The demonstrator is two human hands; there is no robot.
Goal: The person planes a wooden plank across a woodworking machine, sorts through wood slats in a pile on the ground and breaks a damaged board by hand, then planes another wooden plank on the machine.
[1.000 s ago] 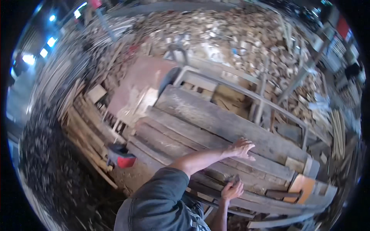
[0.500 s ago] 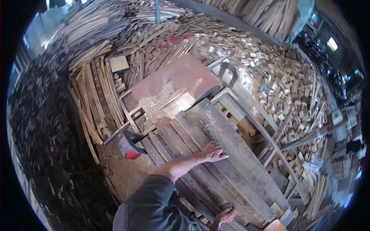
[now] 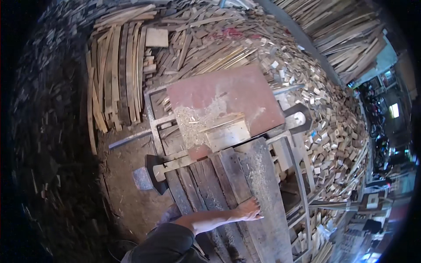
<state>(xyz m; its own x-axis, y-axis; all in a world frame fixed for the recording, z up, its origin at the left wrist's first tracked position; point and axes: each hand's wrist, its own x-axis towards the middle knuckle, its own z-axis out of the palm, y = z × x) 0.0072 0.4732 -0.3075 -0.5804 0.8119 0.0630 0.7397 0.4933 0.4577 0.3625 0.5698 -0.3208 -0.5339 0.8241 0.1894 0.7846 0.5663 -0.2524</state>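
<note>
Left hand (image 3: 248,209) rests on the plank (image 3: 271,230), lower centre, fingers loosely bent, thumb apart, apparently brushing shavings (image 3: 259,175); next move calls for light, splinter-wary contact

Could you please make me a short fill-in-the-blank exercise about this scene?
The person's ____ hand is over the wooden planks.
The flat rectangular panel beyond the planks is ____ in colour.
In the picture, the heap of small wood blocks lies to the panel's ____.
Missing words: left; reddish-brown; right.
</note>
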